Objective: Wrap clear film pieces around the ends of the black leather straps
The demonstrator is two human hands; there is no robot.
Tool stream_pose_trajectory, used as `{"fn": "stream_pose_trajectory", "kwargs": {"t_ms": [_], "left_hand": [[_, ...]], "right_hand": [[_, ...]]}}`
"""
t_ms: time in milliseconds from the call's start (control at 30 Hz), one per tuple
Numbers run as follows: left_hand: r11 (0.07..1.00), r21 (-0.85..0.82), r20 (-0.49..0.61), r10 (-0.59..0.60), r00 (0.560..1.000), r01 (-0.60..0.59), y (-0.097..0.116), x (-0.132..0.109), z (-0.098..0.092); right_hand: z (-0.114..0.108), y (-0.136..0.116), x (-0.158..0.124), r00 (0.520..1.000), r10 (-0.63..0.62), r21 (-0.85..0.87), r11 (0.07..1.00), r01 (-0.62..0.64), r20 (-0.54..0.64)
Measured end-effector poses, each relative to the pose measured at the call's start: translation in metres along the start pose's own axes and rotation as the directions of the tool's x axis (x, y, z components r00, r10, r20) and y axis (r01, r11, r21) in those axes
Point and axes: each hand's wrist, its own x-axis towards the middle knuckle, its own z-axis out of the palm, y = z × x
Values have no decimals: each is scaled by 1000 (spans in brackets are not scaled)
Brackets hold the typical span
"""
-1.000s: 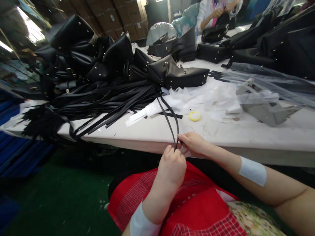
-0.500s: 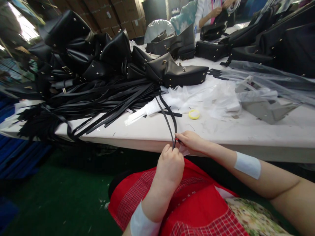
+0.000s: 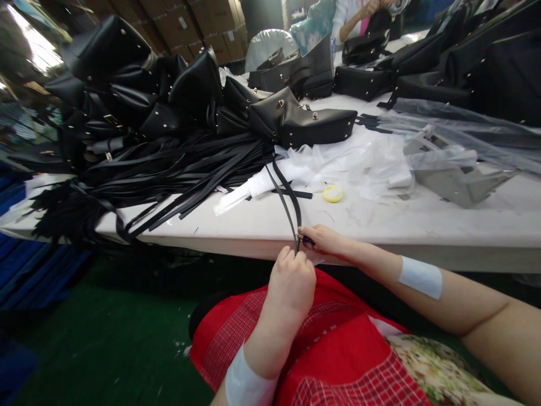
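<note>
My left hand (image 3: 292, 282) is closed round the ends of a narrow black strap (image 3: 298, 208), just off the table's front edge. Two lengths of the strap run from this fist back over the table toward the pile. Close above the fist, my right hand (image 3: 323, 239) is closed on a small dark-handled tool (image 3: 307, 240), its tip against the strap. Fingers hide most of the tool, so its exact kind is unclear. Behind and to the left lies a heap of loose black straps (image 3: 181, 169).
Black bags (image 3: 321, 125) are piled along the back of the white table (image 3: 363, 225). A yellow ring (image 3: 333, 194), crumpled white wrapping (image 3: 367, 160) and a grey tape dispenser-like piece (image 3: 460, 183) lie to the right. Another person (image 3: 350, 22) handles a black bag across the table.
My right hand has shifted slightly left, and more of the dark tool shows beside the strap. My left hand keeps its grip on the strap. The view has tilted a little.
</note>
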Motion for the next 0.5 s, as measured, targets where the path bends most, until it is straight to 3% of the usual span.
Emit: {"fn": "stream_pose_trajectory", "kwargs": {"t_ms": [267,367,500], "left_hand": [[1000,5,30,31,999,-31,-1,0,-2],[998,41,55,51,997,-54,-9,-3,-10],[993,91,121,66,990,-77,-22,-8,-24]], "right_hand": [[10,-2,-6,982,183,313,930,-190,51],[22,0,-8,983,171,383,905,-184,68],[38,1,-4,997,77,443,893,-83,31]]}}
